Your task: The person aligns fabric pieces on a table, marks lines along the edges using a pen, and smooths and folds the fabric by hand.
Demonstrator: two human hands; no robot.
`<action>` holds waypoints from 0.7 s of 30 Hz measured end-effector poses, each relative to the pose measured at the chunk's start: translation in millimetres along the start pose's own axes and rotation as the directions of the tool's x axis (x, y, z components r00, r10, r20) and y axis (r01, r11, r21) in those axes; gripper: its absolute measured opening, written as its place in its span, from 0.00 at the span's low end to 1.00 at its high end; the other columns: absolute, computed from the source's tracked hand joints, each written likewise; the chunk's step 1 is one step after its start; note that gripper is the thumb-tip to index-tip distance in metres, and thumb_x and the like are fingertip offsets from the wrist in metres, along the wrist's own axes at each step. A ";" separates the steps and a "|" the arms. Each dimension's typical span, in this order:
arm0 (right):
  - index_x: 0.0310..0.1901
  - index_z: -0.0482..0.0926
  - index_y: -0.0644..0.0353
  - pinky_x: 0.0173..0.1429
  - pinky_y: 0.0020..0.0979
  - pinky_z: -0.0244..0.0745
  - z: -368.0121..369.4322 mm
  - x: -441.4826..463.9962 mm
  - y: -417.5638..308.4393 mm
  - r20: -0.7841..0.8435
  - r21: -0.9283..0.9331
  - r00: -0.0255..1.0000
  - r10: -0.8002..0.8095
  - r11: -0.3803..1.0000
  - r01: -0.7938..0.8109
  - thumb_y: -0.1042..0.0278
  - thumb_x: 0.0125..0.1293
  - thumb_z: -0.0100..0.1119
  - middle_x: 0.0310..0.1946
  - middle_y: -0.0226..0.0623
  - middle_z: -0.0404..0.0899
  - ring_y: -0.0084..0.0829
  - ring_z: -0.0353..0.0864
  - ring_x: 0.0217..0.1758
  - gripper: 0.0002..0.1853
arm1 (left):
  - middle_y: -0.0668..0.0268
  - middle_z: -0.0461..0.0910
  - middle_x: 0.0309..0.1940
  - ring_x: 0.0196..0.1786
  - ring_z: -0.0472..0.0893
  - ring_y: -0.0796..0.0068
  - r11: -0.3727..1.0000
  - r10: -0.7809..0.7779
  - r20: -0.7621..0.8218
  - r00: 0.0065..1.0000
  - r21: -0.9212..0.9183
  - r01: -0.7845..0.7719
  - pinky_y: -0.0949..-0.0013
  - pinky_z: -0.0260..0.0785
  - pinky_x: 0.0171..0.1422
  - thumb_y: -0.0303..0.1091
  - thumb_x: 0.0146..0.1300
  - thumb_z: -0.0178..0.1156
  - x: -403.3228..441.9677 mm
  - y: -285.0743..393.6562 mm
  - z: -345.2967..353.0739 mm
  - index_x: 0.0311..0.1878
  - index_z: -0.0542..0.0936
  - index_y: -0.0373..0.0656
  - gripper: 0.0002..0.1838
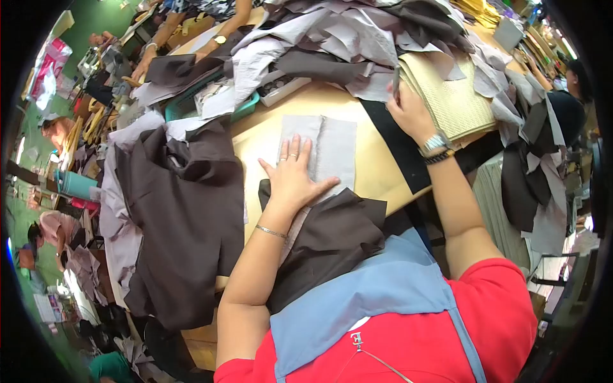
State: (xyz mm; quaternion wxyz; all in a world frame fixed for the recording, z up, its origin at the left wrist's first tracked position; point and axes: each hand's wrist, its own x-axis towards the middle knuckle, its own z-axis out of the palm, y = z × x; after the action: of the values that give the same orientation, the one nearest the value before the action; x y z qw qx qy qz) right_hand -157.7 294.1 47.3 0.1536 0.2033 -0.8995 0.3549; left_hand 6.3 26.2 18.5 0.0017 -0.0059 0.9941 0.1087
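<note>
My left hand (pixel 294 172) lies flat with its fingers spread, pressing on a light grey fabric piece (pixel 337 150). A vertical seam or fold runs down the middle of that piece. Dark brown cloth (pixel 332 239) continues below it toward my lap. At the upper right, my right hand (pixel 408 112) is closed around a slim dark tool (pixel 396 83) pointing up; its exact kind is unclear. This hand is beside a stack of pale yellow textured sheets (pixel 450 102), over a black strip (pixel 393 140) on the table.
Dark brown cloth (pixel 185 210) hangs over the table's left side. Grey and brown fabric pieces (pixel 345 38) are heaped along the back, near a teal basket (pixel 246 107). Another person's arms (pixel 223 32) rest at the upper left. The wooden tabletop (pixel 258 137) shows between.
</note>
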 end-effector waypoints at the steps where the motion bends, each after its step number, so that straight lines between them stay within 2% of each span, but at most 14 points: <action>1: 0.47 0.75 0.61 0.41 0.46 0.78 -4.5 -7.1 12.3 0.097 -0.141 0.995 -0.010 0.990 0.024 0.67 0.67 0.60 0.32 0.50 0.81 0.52 0.82 0.31 0.11 | 0.58 0.55 0.81 0.83 0.51 0.54 1.000 0.006 0.002 1.000 0.009 -0.006 0.14 0.31 0.71 0.81 0.48 0.59 -1.4 -0.9 -1.8 0.78 0.63 0.50 0.60; 2: 0.47 0.75 0.61 0.42 0.47 0.78 -7.3 -13.9 27.3 0.191 -0.279 0.982 -0.006 0.958 0.060 0.67 0.66 0.60 0.33 0.50 0.81 0.51 0.82 0.33 0.11 | 0.58 0.61 0.78 0.81 0.58 0.55 0.999 0.031 -0.072 0.997 -0.005 -0.032 0.14 0.31 0.71 0.75 0.57 0.57 -1.5 -3.0 -0.3 0.75 0.70 0.52 0.48; 3: 0.48 0.76 0.61 0.42 0.47 0.78 -9.7 -18.8 28.7 0.278 -0.413 0.961 0.018 0.905 0.102 0.67 0.66 0.61 0.34 0.51 0.82 0.51 0.82 0.34 0.12 | 0.59 0.64 0.77 0.80 0.60 0.55 0.998 0.031 -0.054 0.998 -0.044 -0.034 0.14 0.31 0.71 0.72 0.61 0.56 1.5 -6.4 -5.4 0.72 0.72 0.53 0.43; 5: 0.47 0.77 0.61 0.44 0.47 0.78 -10.7 -31.8 33.8 0.242 -0.439 0.970 -0.012 0.891 0.120 0.67 0.64 0.63 0.37 0.50 0.82 0.49 0.83 0.38 0.12 | 0.60 0.69 0.74 0.78 0.64 0.57 0.990 0.051 -0.008 0.999 -0.129 -0.051 0.14 0.32 0.71 0.65 0.68 0.52 10.8 -11.2 -16.1 0.68 0.78 0.55 0.33; 6: 0.46 0.78 0.61 0.45 0.46 0.79 -12.6 -38.0 31.9 0.223 -0.453 0.975 -0.022 0.883 0.123 0.67 0.64 0.64 0.38 0.49 0.82 0.48 0.83 0.40 0.12 | 0.64 0.73 0.72 0.75 0.67 0.60 0.984 0.098 -0.067 0.993 -0.144 -0.107 0.15 0.34 0.72 0.57 0.74 0.48 9.9 -10.4 -14.8 0.62 0.82 0.57 0.24; 9: 0.43 0.79 0.59 0.48 0.43 0.78 -4.1 -37.1 -14.4 0.101 -0.080 0.961 -0.257 0.961 0.266 0.66 0.63 0.67 0.40 0.44 0.83 0.45 0.83 0.44 0.11 | 0.66 0.73 0.71 0.75 0.67 0.61 0.970 0.204 -0.074 0.976 -0.118 -0.212 0.16 0.36 0.72 0.53 0.74 0.50 10.6 0.2 -7.2 0.59 0.84 0.56 0.21; 11: 0.42 0.80 0.58 0.50 0.40 0.78 11.7 -44.8 -27.8 0.188 0.063 0.923 -0.336 0.942 0.330 0.66 0.62 0.67 0.40 0.40 0.83 0.43 0.83 0.45 0.10 | 0.67 0.72 0.72 0.75 0.67 0.62 0.982 0.174 0.024 0.984 -0.084 -0.171 0.17 0.37 0.73 0.49 0.75 0.52 17.5 6.7 -18.4 0.59 0.83 0.56 0.18; 12: 0.41 0.80 0.59 0.50 0.38 0.78 20.2 -45.9 -29.4 0.193 0.104 0.883 -0.429 0.903 0.416 0.67 0.62 0.67 0.41 0.39 0.84 0.41 0.83 0.45 0.09 | 0.67 0.72 0.72 0.75 0.67 0.63 0.987 0.155 0.071 0.985 -0.065 -0.150 0.18 0.38 0.73 0.46 0.75 0.52 22.4 9.0 -22.1 0.60 0.82 0.56 0.17; 14: 0.39 0.80 0.59 0.49 0.36 0.79 42.2 -46.4 -25.3 0.150 0.178 0.813 -0.563 0.824 0.538 0.70 0.62 0.67 0.43 0.36 0.85 0.39 0.84 0.44 0.07 | 0.67 0.71 0.73 0.76 0.66 0.64 0.972 0.223 -0.065 0.973 -0.066 -0.227 0.19 0.39 0.74 0.43 0.75 0.53 33.7 5.2 -7.3 0.62 0.80 0.57 0.16; 15: 0.39 0.80 0.59 0.49 0.36 0.79 45.1 -44.3 -24.0 0.181 0.176 0.814 -0.552 0.832 0.526 0.70 0.63 0.67 0.43 0.36 0.85 0.39 0.84 0.43 0.07 | 0.68 0.70 0.73 0.77 0.66 0.64 0.963 0.250 -0.132 0.959 -0.064 -0.260 0.20 0.39 0.75 0.42 0.75 0.53 39.4 1.3 4.1 0.62 0.79 0.57 0.16; 16: 0.40 0.80 0.59 0.49 0.36 0.79 47.8 -43.4 -22.5 0.213 0.176 0.814 -0.540 0.841 0.512 0.70 0.63 0.67 0.43 0.36 0.85 0.39 0.84 0.43 0.07 | 0.68 0.67 0.75 0.78 0.64 0.64 0.937 0.314 -0.166 0.935 -0.108 -0.334 0.22 0.39 0.76 0.42 0.75 0.51 44.5 -0.6 11.9 0.68 0.74 0.59 0.20; 17: 0.40 0.80 0.59 0.49 0.36 0.79 50.0 -43.6 -21.4 0.245 0.174 0.814 -0.527 0.850 0.498 0.70 0.63 0.67 0.43 0.36 0.85 0.39 0.84 0.43 0.07 | 0.69 0.67 0.75 0.78 0.63 0.64 0.942 0.309 -0.140 0.941 -0.090 -0.323 0.22 0.38 0.76 0.43 0.75 0.51 46.0 -5.1 18.4 0.69 0.74 0.59 0.21; 18: 0.39 0.79 0.59 0.48 0.39 0.78 50.6 -44.4 -21.9 0.182 0.203 0.827 -0.533 0.843 0.498 0.69 0.62 0.66 0.36 0.37 0.82 0.40 0.82 0.40 0.06 | 0.69 0.67 0.75 0.79 0.63 0.64 0.947 0.303 -0.114 0.946 -0.074 -0.313 0.21 0.38 0.76 0.43 0.76 0.51 46.3 -6.8 18.4 0.70 0.73 0.60 0.22; 21: 0.42 0.80 0.57 0.50 0.38 0.77 49.0 -45.5 -19.7 0.257 0.191 0.835 -0.487 0.873 0.450 0.68 0.63 0.65 0.37 0.36 0.82 0.38 0.82 0.42 0.07 | 0.73 0.66 0.76 0.78 0.64 0.66 0.962 0.270 -0.059 0.961 -0.017 -0.271 0.18 0.36 0.74 0.45 0.75 0.50 45.2 -17.1 12.0 0.73 0.70 0.61 0.24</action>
State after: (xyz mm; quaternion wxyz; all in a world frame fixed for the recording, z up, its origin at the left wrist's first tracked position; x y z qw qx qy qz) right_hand -115.3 258.4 5.1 0.0862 0.4773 -0.8112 0.3266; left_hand -38.7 11.6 2.9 -0.0412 0.1269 0.9838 0.1201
